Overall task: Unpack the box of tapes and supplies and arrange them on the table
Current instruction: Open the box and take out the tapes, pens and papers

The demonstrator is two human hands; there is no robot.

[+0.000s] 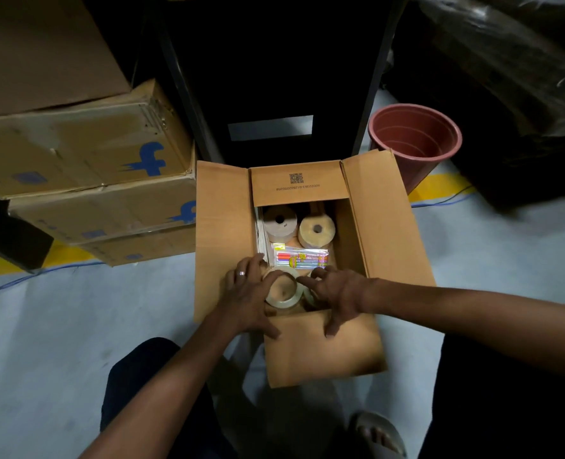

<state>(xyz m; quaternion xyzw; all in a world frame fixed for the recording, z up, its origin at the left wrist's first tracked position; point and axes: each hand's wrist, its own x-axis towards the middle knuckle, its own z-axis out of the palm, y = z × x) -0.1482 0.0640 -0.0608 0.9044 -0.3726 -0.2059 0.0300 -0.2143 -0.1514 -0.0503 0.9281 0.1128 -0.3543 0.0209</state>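
Observation:
An open cardboard box (390, 226) stands on the floor in front of me, all its flaps folded out. At its far end stand a grey tape roll (279, 223) and a yellowish tape roll (317, 230). A packet of coloured pens (302, 258) lies across the middle, and thin white sticks (261, 233) lean on the left wall. At the near end lies a clear tape roll (282, 291). My left hand (248, 293) curls its fingers round that roll's left rim. My right hand (337, 293) touches its right side with spread fingers. Both thumbs rest on the near flap.
Stacked cartons (92, 154) stand at the left of the box. A reddish-brown plastic pot (413, 137) stands behind its right flap. A black frame (268, 77) rises straight behind, and black wrapped goods (506, 77) fill the right. A blue cable (26, 279) runs over the floor.

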